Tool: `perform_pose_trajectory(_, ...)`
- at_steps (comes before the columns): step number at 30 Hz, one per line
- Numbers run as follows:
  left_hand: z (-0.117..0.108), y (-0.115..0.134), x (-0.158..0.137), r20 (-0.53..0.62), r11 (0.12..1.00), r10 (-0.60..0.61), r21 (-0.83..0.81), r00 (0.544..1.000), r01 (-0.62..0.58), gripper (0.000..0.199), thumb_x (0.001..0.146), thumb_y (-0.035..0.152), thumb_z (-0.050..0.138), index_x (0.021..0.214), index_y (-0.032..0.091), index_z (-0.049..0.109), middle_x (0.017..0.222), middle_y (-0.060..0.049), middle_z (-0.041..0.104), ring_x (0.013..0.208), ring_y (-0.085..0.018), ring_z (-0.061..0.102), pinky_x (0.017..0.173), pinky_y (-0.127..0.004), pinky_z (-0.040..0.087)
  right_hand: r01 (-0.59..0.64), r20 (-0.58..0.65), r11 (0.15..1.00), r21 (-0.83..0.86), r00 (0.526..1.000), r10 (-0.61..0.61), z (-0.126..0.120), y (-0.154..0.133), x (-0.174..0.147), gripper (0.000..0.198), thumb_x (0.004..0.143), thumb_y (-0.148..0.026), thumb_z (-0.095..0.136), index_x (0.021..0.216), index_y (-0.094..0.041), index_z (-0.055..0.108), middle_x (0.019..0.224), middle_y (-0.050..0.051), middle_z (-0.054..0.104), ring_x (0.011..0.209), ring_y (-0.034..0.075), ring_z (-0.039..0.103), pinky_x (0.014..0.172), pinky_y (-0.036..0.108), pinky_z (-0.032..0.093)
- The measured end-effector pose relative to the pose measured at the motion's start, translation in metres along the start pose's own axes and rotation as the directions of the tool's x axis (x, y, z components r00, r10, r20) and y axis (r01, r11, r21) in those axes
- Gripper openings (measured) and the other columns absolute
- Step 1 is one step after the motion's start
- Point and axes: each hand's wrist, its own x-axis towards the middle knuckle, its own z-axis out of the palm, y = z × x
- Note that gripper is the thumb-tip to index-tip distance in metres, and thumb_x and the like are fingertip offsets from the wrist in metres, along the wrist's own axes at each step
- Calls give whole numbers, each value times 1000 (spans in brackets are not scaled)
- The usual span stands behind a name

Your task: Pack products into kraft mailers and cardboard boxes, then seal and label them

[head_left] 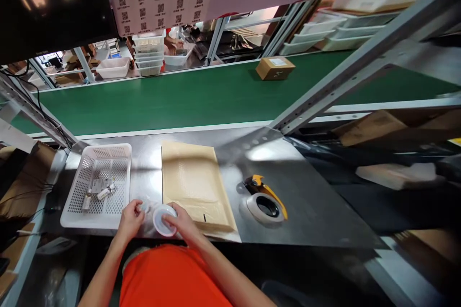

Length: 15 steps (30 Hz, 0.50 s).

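Note:
Over the front edge of the metal table, my right hand [179,223] grips a small round translucent white container [164,220], thumb across its face; whether it is a tub or a lid I cannot make out. Close by on the left, my left hand [130,220] is closed in a pinch at some crumpled clear plastic [147,207]. Beside that hand is a white perforated basket [124,172] holding a few small packaged items [106,192]. A stack of yellowish padded envelopes [190,168] lies flat, partly behind my right hand.
A yellow-orange tape dispenser [275,196] and a roll of tape [254,208] lie right of the envelopes. Beyond the metal table [309,211] runs a green conveyor belt [173,98] carrying a cardboard box [275,68]. Slanted metal posts [334,74] frame the bench; a monitor [54,5] hangs upper left.

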Motion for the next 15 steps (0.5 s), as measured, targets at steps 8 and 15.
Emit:
perform_pose_trajectory(8, 29, -2, 3, -17, 993, -58, -107, 998, 55, 35, 81, 34, 62, 109, 15, 72, 79, -1, 69, 71, -18, 66, 72, -31, 52, -15, -168, 998, -64, 986, 4, 23, 21, 3, 37, 63, -37, 71, 96, -24, 60, 90, 2, 70, 86, 25, 64, 82, 36, 49)
perform_pose_trajectory(15, 45, 5, -4, 59, 981, 180, 66, 982, -184, 33, 88, 17, 51, 112, 17, 74, 99, -9, 74, 87, -20, 69, 85, -34, 54, -236, -99, 966, -100, 969, 227, 49, 42, 9, 34, 74, -47, 72, 91, -27, 51, 72, 0, 65, 73, 25, 66, 68, 37, 50)
